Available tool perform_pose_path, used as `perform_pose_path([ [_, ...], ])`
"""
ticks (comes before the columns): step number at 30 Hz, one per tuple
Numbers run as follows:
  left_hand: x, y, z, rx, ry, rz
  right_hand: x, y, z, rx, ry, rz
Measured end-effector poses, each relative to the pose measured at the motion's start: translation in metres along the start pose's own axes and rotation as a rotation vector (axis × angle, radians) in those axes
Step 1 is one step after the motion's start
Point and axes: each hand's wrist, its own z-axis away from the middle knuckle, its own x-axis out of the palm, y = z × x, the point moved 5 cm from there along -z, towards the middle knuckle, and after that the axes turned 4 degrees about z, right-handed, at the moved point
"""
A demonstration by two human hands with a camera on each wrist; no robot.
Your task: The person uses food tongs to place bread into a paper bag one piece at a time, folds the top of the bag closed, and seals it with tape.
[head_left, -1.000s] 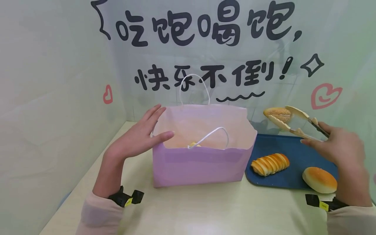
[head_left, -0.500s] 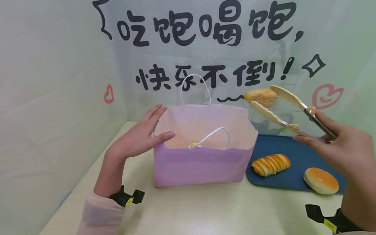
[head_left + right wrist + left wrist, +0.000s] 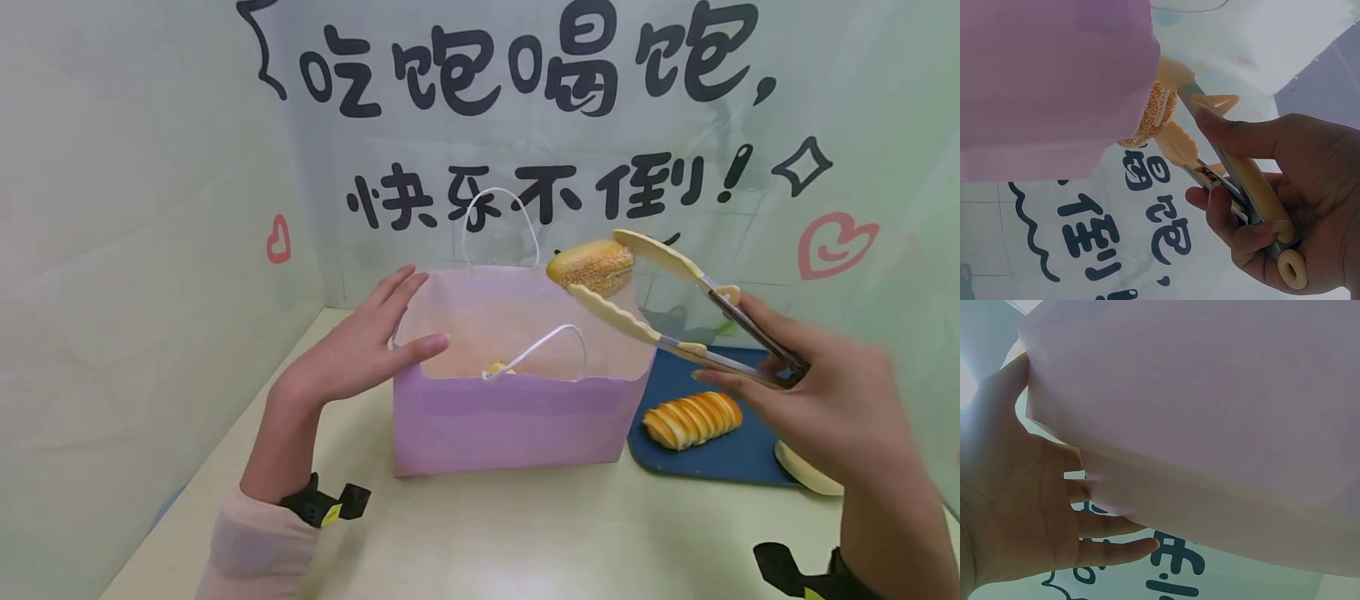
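My spread-fingered left hand is probably steadying the lilac paper bag's left edge, right hand gripping cream-tipped metal tongs round a golden sesame-crusted bun.

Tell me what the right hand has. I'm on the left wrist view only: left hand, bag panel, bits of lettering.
Observer: The right hand grips tongs, with a seed-coated bun between the tips.
Operator: Set down or up in the air?
Observer: Held up; in the head view it overlaps the rear top edge of the bag, toward the right end.
Operator: Anything else out?
Observer: Yes, a ridged roll lies on the blue tray, with a second bun nearby, partly hidden by that hand.
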Motion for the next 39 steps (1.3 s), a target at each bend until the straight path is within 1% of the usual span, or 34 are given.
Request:
perform_pose_path([
  [5,0.000,0.001,-0.001,0.005,0.000,-0.007,0.009,-0.003,0.000,0.014,-0.065,0.013],
  [8,0.000,0.001,-0.002,0.004,0.003,-0.013,0.012,-0.003,0.000,0.023,-0.114,0.031],
  [11,0.000,0.001,-0.003,0.005,0.004,-0.012,0.013,-0.001,0.000,0.026,-0.140,0.030],
  [19,0.000,0.003,-0.003,0.006,-0.007,-0.011,0.005,0.008,0.002,0.065,-0.107,0.039],
  [23,0.000,0.002,-0.003,0.005,-0.013,-0.005,-0.003,0.018,0.003,0.108,-0.099,0.085],
  [27,0.000,0.001,-0.003,0.005,-0.013,0.000,-0.013,0.033,0.004,0.176,-0.111,0.135],
  [31,0.000,-0.001,-0.002,-0.002,-0.014,-0.004,-0.022,0.057,0.007,0.213,-0.087,0.118],
  [33,0.000,-0.002,-0.002,-0.008,-0.016,-0.004,-0.025,0.072,0.009,0.212,-0.065,0.107],
  [35,-0.001,-0.002,-0.001,-0.015,-0.017,-0.003,-0.027,0.087,0.010,0.203,-0.065,0.109],
  [37,-0.002,-0.003,-0.001,-0.018,-0.017,-0.002,-0.027,0.103,0.011,0.188,-0.081,0.117],
  [39,-0.003,-0.003,0.000,-0.019,-0.017,-0.004,-0.024,0.119,0.012,0.177,-0.122,0.141],
])
